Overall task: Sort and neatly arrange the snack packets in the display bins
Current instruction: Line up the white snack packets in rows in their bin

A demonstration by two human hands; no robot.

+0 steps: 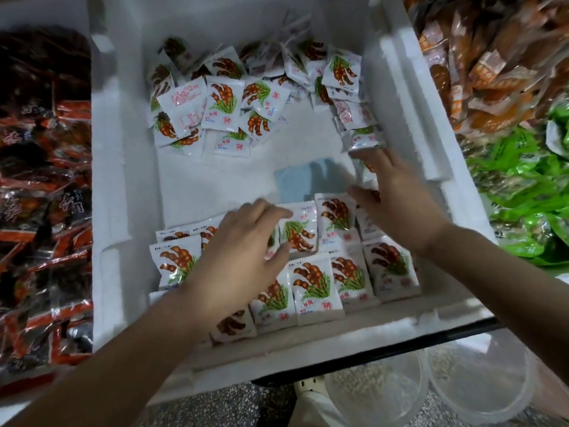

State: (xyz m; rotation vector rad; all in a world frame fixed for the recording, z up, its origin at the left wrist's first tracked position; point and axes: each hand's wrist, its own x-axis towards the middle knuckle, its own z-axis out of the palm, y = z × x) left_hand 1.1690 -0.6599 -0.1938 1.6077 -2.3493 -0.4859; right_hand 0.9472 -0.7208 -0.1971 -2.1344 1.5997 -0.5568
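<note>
A white foam bin (110, 186) holds small white snack packets printed with brown pods and green leaves. A loose heap of packets (221, 103) fills the far end. Neat rows of packets (317, 285) stand along the near wall. My left hand (243, 251) rests flat on the near rows, fingers straight, fingertips by one packet (298, 232). My right hand (397, 195) reaches along the bin's right wall, fingers extended, touching packets (366, 140) there. A pale blue patch (308, 180) shows on the bare bin floor.
A bin of red-and-black packets (43, 211) lies at the left. Orange packets (492, 63) and green packets (529, 192) fill bins at the right. Two clear plastic tubs (480, 377) stand below the near rim, over a speckled floor.
</note>
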